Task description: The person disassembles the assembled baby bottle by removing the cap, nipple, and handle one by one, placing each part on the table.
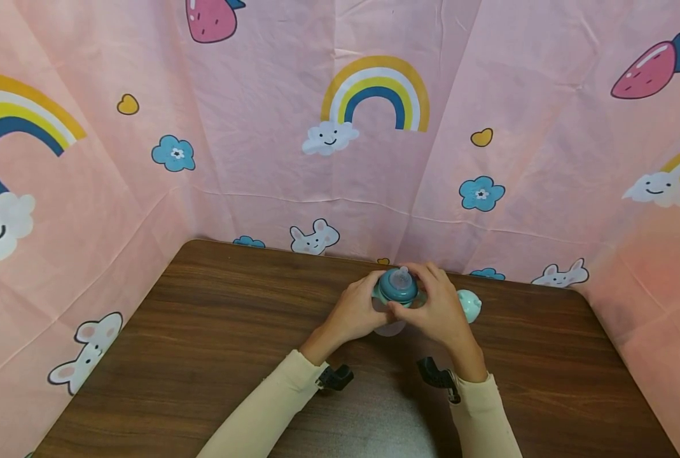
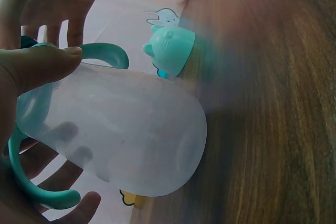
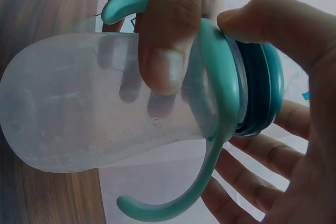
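A baby bottle with a clear body is held over the far part of the table, its teat pointing up. My left hand grips the body, the thumb across the near side and the fingers showing through behind it. At the top, my right hand holds the dark teal collar, thumb at its near edge and fingers round the far side. Between the hands a mint ring with two curved handles circles the neck. Just right of the right hand, a mint cap with small animal ears rests on the table.
The brown wooden table has rounded far corners. A pink patterned cloth hangs along its back and sides, close behind the hands. Black wrist mounts stick out from both cuffs.
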The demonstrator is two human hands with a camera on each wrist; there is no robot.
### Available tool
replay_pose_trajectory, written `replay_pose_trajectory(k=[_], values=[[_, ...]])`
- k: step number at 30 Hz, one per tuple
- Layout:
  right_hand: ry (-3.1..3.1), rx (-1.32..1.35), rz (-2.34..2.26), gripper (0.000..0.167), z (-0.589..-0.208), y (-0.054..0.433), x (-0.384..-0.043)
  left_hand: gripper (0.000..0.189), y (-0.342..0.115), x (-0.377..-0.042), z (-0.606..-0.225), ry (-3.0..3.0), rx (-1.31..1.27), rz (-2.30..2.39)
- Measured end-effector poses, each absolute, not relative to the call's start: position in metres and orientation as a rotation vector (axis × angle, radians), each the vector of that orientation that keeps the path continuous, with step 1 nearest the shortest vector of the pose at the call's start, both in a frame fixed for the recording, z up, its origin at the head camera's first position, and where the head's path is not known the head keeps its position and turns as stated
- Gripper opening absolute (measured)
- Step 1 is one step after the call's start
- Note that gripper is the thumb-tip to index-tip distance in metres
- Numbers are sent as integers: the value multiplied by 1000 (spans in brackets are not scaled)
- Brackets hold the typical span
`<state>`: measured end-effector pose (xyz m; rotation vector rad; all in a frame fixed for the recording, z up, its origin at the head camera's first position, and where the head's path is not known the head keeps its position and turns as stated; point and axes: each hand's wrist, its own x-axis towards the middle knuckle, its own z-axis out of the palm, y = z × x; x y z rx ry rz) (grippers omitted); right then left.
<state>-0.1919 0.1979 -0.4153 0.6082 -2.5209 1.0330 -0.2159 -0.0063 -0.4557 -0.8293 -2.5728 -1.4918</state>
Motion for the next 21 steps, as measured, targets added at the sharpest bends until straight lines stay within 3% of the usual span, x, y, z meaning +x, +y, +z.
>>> replay_pose_trajectory(k=[21], values=[[-2489,707,1087,64,-416,200,-193,79,-7,-216,-456,-2577,-840,-1466]])
